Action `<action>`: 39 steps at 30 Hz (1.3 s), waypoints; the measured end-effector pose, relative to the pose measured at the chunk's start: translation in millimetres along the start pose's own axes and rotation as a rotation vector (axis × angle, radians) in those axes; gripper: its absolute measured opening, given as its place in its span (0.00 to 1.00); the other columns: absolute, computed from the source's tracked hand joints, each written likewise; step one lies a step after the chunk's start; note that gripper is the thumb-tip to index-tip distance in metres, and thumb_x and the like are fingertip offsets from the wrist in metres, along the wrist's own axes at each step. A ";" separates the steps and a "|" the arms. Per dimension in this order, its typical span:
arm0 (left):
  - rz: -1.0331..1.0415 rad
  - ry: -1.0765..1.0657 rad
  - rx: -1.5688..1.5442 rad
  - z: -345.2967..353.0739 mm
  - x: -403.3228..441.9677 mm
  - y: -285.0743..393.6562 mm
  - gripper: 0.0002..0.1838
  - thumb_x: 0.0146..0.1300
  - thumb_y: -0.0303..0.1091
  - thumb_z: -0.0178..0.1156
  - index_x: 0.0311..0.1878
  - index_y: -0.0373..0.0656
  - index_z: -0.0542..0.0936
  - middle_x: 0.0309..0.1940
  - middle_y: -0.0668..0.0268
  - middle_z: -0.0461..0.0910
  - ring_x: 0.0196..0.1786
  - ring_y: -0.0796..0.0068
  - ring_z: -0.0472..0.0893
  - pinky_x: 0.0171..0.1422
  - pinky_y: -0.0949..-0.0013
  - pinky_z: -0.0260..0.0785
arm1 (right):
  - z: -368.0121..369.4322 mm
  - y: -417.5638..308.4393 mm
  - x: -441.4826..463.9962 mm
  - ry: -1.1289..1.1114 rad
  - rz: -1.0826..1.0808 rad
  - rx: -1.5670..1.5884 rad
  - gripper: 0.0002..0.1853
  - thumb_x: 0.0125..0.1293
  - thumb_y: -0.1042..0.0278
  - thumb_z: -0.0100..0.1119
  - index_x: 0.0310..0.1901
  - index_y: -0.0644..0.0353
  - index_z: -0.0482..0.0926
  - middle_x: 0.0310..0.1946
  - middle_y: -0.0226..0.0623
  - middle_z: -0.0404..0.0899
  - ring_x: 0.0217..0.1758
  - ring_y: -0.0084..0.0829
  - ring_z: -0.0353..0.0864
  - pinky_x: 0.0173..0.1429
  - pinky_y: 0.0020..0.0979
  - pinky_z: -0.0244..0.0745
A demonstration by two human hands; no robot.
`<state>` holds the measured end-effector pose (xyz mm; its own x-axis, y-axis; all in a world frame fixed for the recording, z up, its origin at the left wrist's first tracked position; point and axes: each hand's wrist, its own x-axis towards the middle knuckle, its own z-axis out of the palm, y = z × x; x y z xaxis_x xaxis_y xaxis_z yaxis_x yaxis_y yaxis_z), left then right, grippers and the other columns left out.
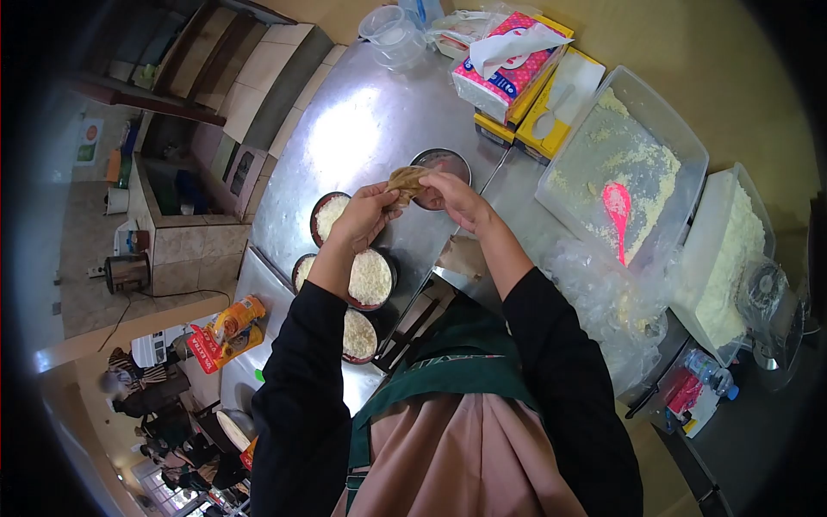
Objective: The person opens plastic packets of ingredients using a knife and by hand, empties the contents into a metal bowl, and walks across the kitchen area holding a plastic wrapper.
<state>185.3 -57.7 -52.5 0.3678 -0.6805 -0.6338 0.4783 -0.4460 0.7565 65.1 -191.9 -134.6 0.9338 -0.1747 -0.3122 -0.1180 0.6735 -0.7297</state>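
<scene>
My left hand (366, 215) and my right hand (454, 196) both pinch a crumpled brown piece (405, 183), thin like a wrapper or paper; its exact nature is unclear. Just behind it, partly covered by my right hand, sits a round dark-rimmed pan (448, 162) that shows a bare metal-like inside. Below my left hand stand round pans filled with white, crumbly material, among them one (370, 277) near my wrist, one (358, 336) nearer my body and one (329, 215) to the left. A further filled pan is partly hidden by my left forearm.
On the right, a clear tub (568, 185) holds pale powder and a pink spoon (618, 215), beside a bin of white powder (728, 267). A tissue box (500, 73) and plastic containers (392, 39) stand at the back. Orange packets (233, 332) lie left. People are visible far lower left.
</scene>
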 end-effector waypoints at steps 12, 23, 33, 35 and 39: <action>0.020 0.028 -0.091 17.1 -5.2 31.8 0.15 0.69 0.27 0.41 0.55 0.30 0.68 0.42 0.59 0.77 0.42 0.71 0.81 0.47 0.69 0.77 | -27.1 8.4 -92.7 0.598 -0.301 -1.142 0.13 0.64 0.60 0.50 0.45 0.55 0.78 0.38 0.41 0.80 0.38 0.36 0.79 0.43 0.37 0.73; -0.006 -0.081 -0.056 23.3 -0.6 31.3 0.11 0.65 0.22 0.47 0.49 0.32 0.72 0.40 0.63 0.76 0.38 0.78 0.77 0.47 0.75 0.74 | 11.1 16.9 -67.4 0.051 0.065 0.083 0.24 0.69 0.46 0.44 0.59 0.53 0.69 0.56 0.32 0.72 0.57 0.31 0.71 0.58 0.37 0.67; 0.109 0.094 0.550 13.0 -5.9 17.0 0.13 0.67 0.25 0.43 0.53 0.31 0.65 0.38 0.58 0.78 0.35 0.72 0.81 0.43 0.73 0.76 | 44.5 15.7 -6.0 -0.005 -0.139 0.389 0.17 0.72 0.53 0.42 0.52 0.53 0.72 0.48 0.29 0.74 0.56 0.24 0.71 0.53 0.32 0.68; 0.130 0.178 0.713 14.4 -8.3 18.6 0.11 0.68 0.27 0.43 0.49 0.30 0.67 0.34 0.57 0.80 0.30 0.72 0.81 0.39 0.72 0.77 | 49.2 8.6 -7.8 0.014 -0.101 0.331 0.16 0.72 0.56 0.42 0.53 0.54 0.71 0.48 0.28 0.73 0.55 0.24 0.70 0.55 0.33 0.67; 0.138 0.223 1.148 8.6 -2.6 19.7 0.13 0.69 0.33 0.45 0.38 0.31 0.73 0.19 0.60 0.78 0.24 0.74 0.79 0.29 0.71 0.72 | 44.9 12.1 -1.7 0.007 -0.152 0.153 0.14 0.72 0.61 0.42 0.53 0.55 0.71 0.49 0.27 0.73 0.55 0.22 0.69 0.58 0.33 0.65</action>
<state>186.9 -69.7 -34.6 0.5460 -0.6983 -0.4630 -0.5330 -0.7159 0.4511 77.2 -151.2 -115.6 0.9345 -0.2874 -0.2102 0.0774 0.7401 -0.6680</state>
